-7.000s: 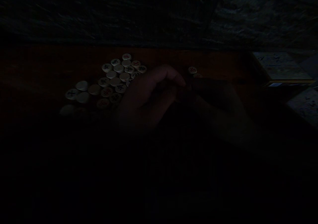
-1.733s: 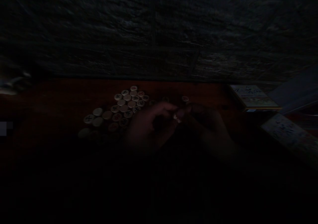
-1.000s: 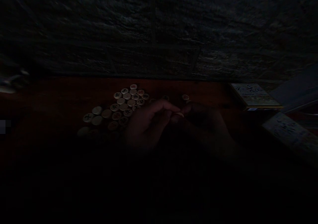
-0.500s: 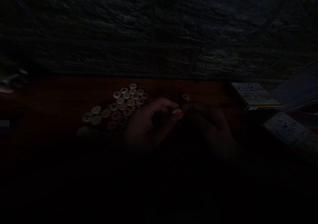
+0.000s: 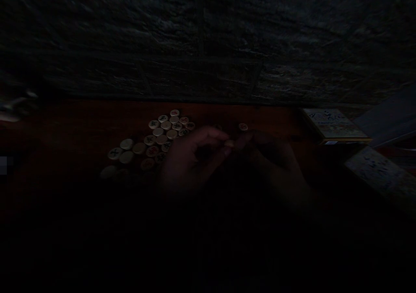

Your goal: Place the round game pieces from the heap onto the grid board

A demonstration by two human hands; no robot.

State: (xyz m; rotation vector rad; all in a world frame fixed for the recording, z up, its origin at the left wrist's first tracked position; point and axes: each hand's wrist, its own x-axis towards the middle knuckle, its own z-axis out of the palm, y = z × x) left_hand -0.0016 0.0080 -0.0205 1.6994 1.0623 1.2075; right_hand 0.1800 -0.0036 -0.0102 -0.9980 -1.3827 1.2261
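Between the thumb and index finger of my left hand (image 5: 188,158) is a small round xiangqi piece (image 5: 229,143), seen nearly edge-on. My right hand (image 5: 276,158) is close beside it, its fingertips pressed together next to the piece. Darkness hides whether those fingertips hold anything. To the left of my hands lies a cluster of xiangqi pieces (image 5: 161,140), some with red or black characters showing, others blank side up. A single red-marked piece (image 5: 243,127) rests just beyond my right fingertips. My left hand covers part of the cluster.
The reddish wooden table (image 5: 84,119) meets a dark stone-textured wall (image 5: 195,37) at the back. A flat box (image 5: 336,124) with a printed lid sits at the right, and another printed panel (image 5: 380,167) lies nearer. Deep shadow covers the foreground.
The piece in my left fingers has tipped from showing its red character to nearly edge-on. My right fingertips have moved slightly left toward it.
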